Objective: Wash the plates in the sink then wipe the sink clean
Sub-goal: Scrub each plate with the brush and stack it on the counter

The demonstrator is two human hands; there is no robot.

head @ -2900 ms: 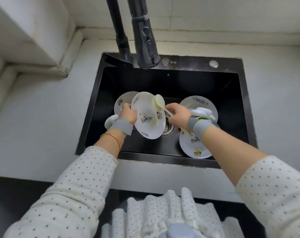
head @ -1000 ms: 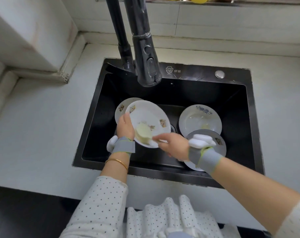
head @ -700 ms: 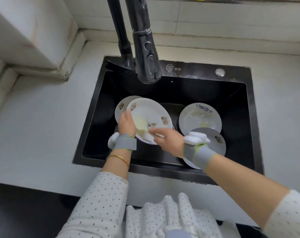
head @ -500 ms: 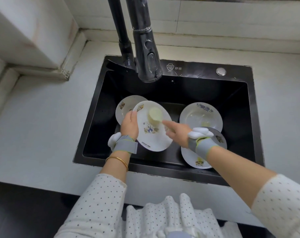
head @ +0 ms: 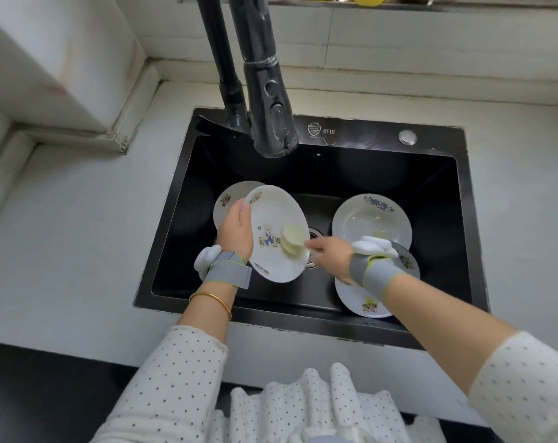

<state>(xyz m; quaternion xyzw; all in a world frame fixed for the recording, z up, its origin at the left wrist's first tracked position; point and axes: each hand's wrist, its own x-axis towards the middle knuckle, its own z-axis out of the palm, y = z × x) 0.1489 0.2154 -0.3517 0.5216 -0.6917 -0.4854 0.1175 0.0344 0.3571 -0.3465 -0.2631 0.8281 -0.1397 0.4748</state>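
Observation:
Over the black sink [head: 463, 219], my left hand [head: 236, 231] grips the left rim of a tilted white plate [head: 277, 219] with small printed pictures. My right hand [head: 330, 255] holds the handle of a dish brush, and its pale round head [head: 292, 239] presses on the plate's face near the lower middle. Another plate [head: 223, 203] lies behind the held one on the sink floor at the left. Two more plates rest at the right: one with a blue pattern [head: 372, 219], and one [head: 364, 298] partly under my right wrist.
A black faucet [head: 268, 91] hangs over the sink's back left. The drain [head: 313, 235] shows between the plates. Pale countertop [head: 79, 235] surrounds the sink, with a white block [head: 47, 59] at the back left and a small round button [head: 407, 137] on the sink's rear rim.
The brush head has slid from the plate's upper part down to its lower middle, and my right hand has dropped lower and nearer. My left hand keeps the plate tilted in the same spot.

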